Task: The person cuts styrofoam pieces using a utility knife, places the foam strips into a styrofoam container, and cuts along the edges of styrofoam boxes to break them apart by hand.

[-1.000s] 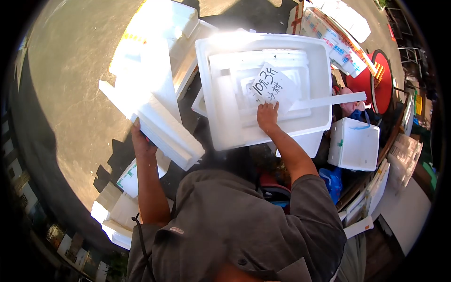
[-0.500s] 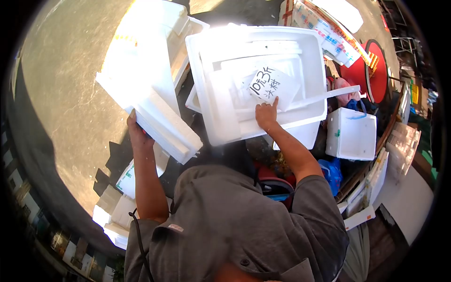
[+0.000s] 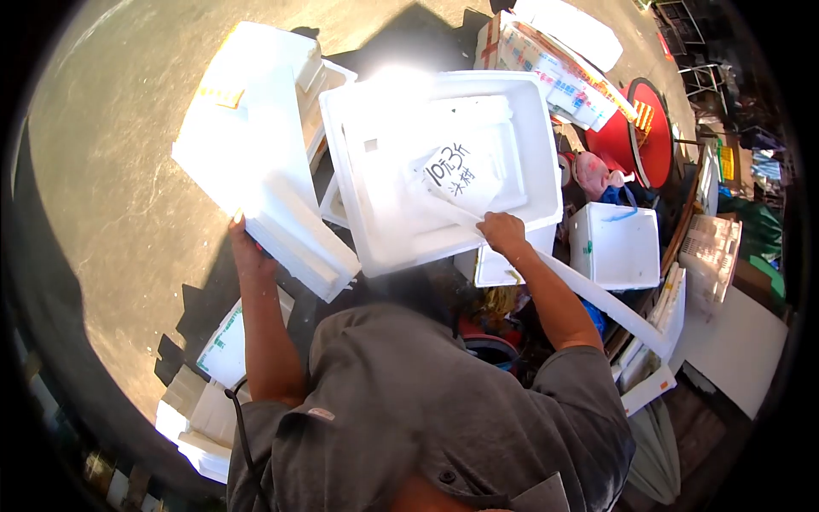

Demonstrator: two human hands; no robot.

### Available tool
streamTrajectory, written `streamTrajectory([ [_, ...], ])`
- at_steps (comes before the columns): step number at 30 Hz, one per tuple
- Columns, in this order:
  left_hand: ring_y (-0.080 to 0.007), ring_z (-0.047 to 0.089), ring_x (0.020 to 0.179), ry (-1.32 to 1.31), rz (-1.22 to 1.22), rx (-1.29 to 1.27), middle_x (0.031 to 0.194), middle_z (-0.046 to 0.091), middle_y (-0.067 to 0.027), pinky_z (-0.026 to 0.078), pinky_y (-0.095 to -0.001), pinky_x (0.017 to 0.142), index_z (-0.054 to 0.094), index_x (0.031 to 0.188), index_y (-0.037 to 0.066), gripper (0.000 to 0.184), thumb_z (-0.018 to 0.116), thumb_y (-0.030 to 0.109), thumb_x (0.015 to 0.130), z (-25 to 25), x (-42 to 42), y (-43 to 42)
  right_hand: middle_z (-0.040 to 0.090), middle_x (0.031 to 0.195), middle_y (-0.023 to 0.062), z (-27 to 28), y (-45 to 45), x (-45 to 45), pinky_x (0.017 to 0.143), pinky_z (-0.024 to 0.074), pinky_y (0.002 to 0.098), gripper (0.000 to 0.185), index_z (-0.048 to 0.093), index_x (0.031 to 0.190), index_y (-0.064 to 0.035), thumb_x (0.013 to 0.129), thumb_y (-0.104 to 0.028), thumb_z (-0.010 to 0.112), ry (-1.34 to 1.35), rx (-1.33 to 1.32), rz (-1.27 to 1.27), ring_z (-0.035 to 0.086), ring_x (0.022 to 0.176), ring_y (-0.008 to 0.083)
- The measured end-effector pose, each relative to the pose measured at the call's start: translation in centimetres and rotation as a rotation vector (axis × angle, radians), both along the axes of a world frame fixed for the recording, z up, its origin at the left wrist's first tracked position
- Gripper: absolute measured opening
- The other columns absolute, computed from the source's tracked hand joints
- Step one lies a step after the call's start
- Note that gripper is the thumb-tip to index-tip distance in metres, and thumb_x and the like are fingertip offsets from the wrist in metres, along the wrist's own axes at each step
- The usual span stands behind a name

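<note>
We can read one text outright: black handwriting on the white card in the foam box, top line "10元3斤". Line below: two characters, second reads "柑", first we can't settle. Rest we mark illegible: blue and red print on the upper-right carton, orange print on the upper-left foam box, green print on the lower-left box, small tag on the shirt.

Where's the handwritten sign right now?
Head view, just above and right of centre: the handwritten sign lies inside the large white foam box, just beyond the right grip.
</note>
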State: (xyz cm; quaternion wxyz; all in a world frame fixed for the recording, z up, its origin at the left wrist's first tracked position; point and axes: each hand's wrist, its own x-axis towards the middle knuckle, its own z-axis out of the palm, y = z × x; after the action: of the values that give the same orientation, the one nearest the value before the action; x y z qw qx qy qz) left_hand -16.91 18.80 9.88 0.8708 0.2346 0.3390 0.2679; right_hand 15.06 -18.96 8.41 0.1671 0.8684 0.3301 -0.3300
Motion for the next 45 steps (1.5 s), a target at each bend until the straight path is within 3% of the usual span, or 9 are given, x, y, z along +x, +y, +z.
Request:
streamTrajectory([
  [4, -0.0262, 0.069, 0.094, -0.147, -0.047, 0.017, 0.11, 0.068, -0.0115, 0.059, -0.0424, 0.081, 0.056, 0.126, 0.002, 0.057, 0.06, 0.044, 0.088, -2.7, -2.1, 0.9, 0.072, 0.088, 0.0198, 7.3, -2.7, 3.3, 0.077, 0.0521, 0.0486, 0.044, 0.072, 0.085, -0.003, 0.093, -0.044, 0.059, -0.127, 0.258, -0.198, 0.068, 0.088, 0.0387],
  [11, -0.0257, 0.068, 0.102, -0.014, 0.033, 0.026, 0.112, 0.068, -0.0107, 0.056, -0.0428, 0.088, 0.06, 0.12, 0.003, 0.05, 0.062, 0.039, 0.086, 2.3, 0.8, -0.8, 0.064, 0.08, 0.0003, 22.1, 4.6, 8.0, 0.07, 0.0432, 0.0223, 0.03, 0.072, 0.101, 0.0007, 0.097, -0.029, 0.066, -0.237, 1.345, -0.542, 0.054, 0.077, 0.0077],
  [14, -0.0269, 0.067, 0.102, -0.011, -0.003, 0.099, 0.113, 0.068, -0.0117, 0.056, -0.044, 0.088, 0.06, 0.12, 0.002, 0.049, 0.062, 0.037, 0.086, 2.7, 0.9, -0.4, 0.065, 0.08, 0.0082, 31.2, 6.2, 10.1, 0.087, 0.0556, 0.0378, 0.034, 0.067, 0.099, 0.0054, 0.1, -0.027, 0.059, -0.102, 1.924, -0.667, 0.06, 0.071, 0.0149],
  [20, -0.0295, 0.067, 0.101, 0.052, 0.035, 0.121, 0.113, 0.067, -0.0151, 0.056, -0.0453, 0.088, 0.058, 0.121, -0.001, 0.05, 0.06, 0.035, 0.087, 3.7, 1.3, -1.2, 0.051, 0.073, 0.0064, 38.6, 3.6, 12.5, 0.103, 0.0436, 0.0589, 0.048, 0.056, 0.081, -0.0039, 0.098, -0.048, 0.047, -0.231, 2.25, -0.359, 0.05, 0.066, 0.0205],
  [25, -0.0299, 0.067, 0.101, 0.014, 0.047, 0.142, 0.113, 0.066, -0.0155, 0.057, -0.0449, 0.087, 0.057, 0.123, -0.001, 0.047, 0.055, 0.033, 0.091, 3.1, 1.6, -1.8, 0.057, 0.08, 0.011, 20.8, 2.0, 7.3, 0.096, 0.0527, 0.0551, 0.045, 0.046, 0.097, -0.0045, 0.104, -0.048, 0.039, -0.275, 2.112, -0.752, 0.055, 0.059, 0.0195],
  [26, -0.0296, 0.068, 0.101, 0.01, 0.045, 0.161, 0.112, 0.067, -0.0154, 0.057, -0.0447, 0.087, 0.057, 0.123, -0.001, 0.046, 0.054, 0.033, 0.092, 3.0, 1.4, -1.9, 0.057, 0.074, 0.01, 15.3, -0.4, 7.0, 0.077, 0.0606, 0.0455, 0.041, 0.047, 0.112, -0.0014, 0.105, -0.041, 0.04, -0.144, 2.038, -0.683, 0.06, 0.068, 0.0193],
  [28, -0.0289, 0.068, 0.101, 0.008, 0.04, 0.205, 0.112, 0.067, -0.0152, 0.057, -0.0445, 0.086, 0.057, 0.122, -0.001, 0.044, 0.053, 0.033, 0.094, 2.9, 1.6, -2.4, 0.063, 0.087, 0.0088, 9.5, -3.4, 4.5, 0.075, 0.0598, 0.0356, 0.035, 0.054, 0.116, -0.0004, 0.105, -0.033, 0.047, -0.107, 1.702, -1.021, 0.063, 0.076, 0.0168],
  [34, -0.0266, 0.069, 0.097, 0.057, 0.092, 0.171, 0.11, 0.068, -0.0137, 0.058, -0.0415, 0.084, 0.056, 0.124, 0.001, 0.049, 0.052, 0.041, 0.097, 0.7, 1.6, -5.6, 0.068, 0.095, 0.0246, 0.7, -8.6, 5.3, 0.082, 0.051, 0.0408, 0.038, 0.062, 0.111, 0.0055, 0.1, -0.031, 0.056, -0.154, 0.935, -0.702, 0.067, 0.089, 0.0336],
  [45, -0.0267, 0.064, 0.103, 0.23, 0.182, 0.26, 0.115, 0.064, -0.0103, 0.055, -0.0423, 0.087, 0.054, 0.13, 0.007, 0.062, 0.064, 0.048, 0.084, 8.1, 6.0, -13.9, 0.066, 0.114, 0.023, -13.1, -4.9, 11.8, 0.09, 0.0486, 0.0369, 0.045, 0.057, 0.122, 0.0115, 0.091, -0.019, 0.067, 0.283, 1.173, -1.46, 0.063, 0.101, 0.0308],
])
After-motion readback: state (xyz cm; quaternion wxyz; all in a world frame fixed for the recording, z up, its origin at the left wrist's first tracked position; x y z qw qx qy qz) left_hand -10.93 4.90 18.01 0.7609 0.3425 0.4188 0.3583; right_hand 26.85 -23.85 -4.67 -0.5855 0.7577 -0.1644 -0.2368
